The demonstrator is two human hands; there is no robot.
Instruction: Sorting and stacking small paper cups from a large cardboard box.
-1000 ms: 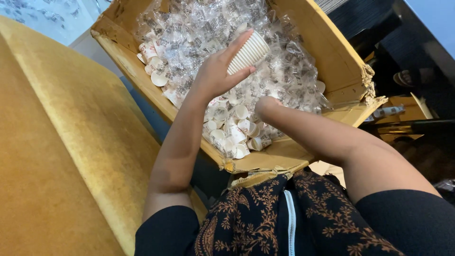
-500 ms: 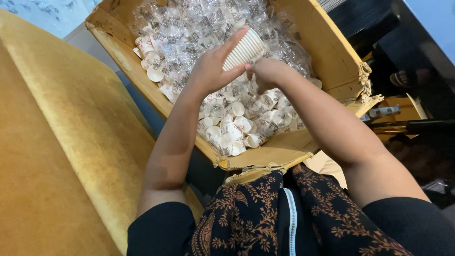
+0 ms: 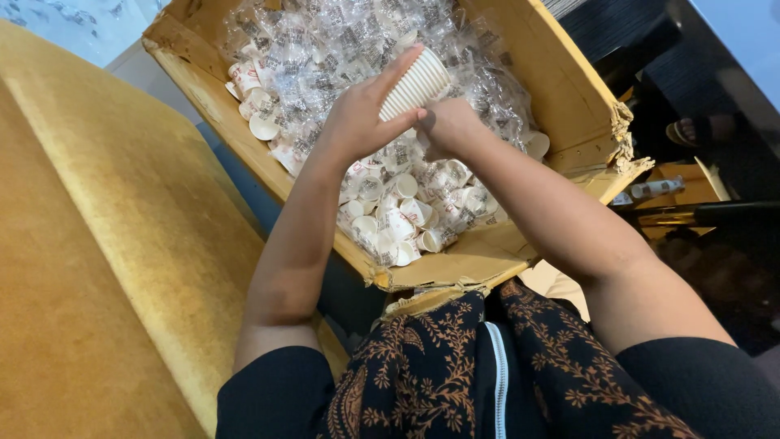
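Observation:
My left hand (image 3: 363,116) grips a stack of small white ribbed paper cups (image 3: 416,83), held tilted over an open cardboard box (image 3: 569,89). My right hand (image 3: 448,127) is closed against the lower end of that stack, fingers curled; what it holds is hidden. The box is full of loose small white paper cups (image 3: 398,219) and clear crinkled plastic wrappers (image 3: 341,41). Both forearms reach forward from my lap over the box's near edge.
A mustard-yellow upholstered surface (image 3: 106,244) fills the left side. My dark floral-patterned clothing (image 3: 487,374) is at the bottom. Dark furniture and a yellowish object (image 3: 674,191) lie to the right of the box, whose near corner (image 3: 626,146) is torn.
My right hand has come up out of the cups in the box to meet the stack in my left hand. The left hand stayed about where it was.

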